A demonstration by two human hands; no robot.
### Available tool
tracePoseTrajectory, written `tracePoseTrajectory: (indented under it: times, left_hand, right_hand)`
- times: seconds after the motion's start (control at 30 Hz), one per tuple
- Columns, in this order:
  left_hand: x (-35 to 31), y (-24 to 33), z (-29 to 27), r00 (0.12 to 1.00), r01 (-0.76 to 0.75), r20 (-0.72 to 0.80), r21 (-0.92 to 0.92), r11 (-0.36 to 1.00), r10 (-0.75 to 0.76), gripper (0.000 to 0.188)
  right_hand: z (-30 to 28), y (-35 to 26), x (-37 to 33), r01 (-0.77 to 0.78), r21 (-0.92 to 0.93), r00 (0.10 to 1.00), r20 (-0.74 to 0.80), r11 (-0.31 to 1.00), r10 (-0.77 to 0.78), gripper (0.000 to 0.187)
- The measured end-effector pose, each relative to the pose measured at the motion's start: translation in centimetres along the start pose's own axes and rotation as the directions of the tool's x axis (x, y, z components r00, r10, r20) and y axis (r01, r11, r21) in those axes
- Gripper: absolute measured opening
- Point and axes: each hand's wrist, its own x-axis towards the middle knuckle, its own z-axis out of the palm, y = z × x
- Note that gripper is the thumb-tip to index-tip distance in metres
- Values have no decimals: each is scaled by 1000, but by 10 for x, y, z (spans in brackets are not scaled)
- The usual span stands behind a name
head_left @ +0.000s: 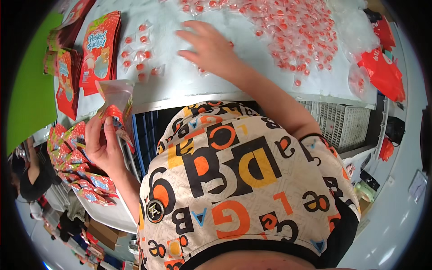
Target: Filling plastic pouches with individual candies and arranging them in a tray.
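My left hand (104,146) is closed on a red printed pouch (115,108) by the table's front edge. The pouch's top is spread apart and its pale inside shows. Over the white table (166,83) hangs my right hand (210,50), its fingers apart and nothing visible in them. A few small wrapped red candies (140,67) lie left of it, and others peek out beside its wrist. Further right spreads a large heap of the same candies (297,38) in clear wrappers. Flat red pouches (101,47) stand stacked left of the loose candies.
Filled pouches (76,155) crowd a white tray (118,215) below the table at left. A white plastic crate (344,125) sits under the table at right. Clear plastic bags (353,27) and a red bag (382,74) lie at the right edge. Other people are at lower left.
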Motion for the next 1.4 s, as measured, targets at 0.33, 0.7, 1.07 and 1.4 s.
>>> tracePoseTrajectory:
  times: [0.33,0.7,1.07,1.4]
  left_hand:
    - [10,6,9,997,-16,82,38,999,13,16]
    - [3,18,3,999,3,49,52,999,-5,18]
    - [5,4,7,999,54,8,-23,998,-54,16]
    - [8,9,8,999,-29,44,45,999,27,15]
  right_hand:
    - [-17,27,-68,33,-70,996,87,997,-27,40]
    - [0,90,15,28,-412,997,-57,911,-56,39]
    - [-47,56,-57,-126,138,946,-280,982,161,24]
    - [-19,26,-76,-131,133,991,10,982,131,40]
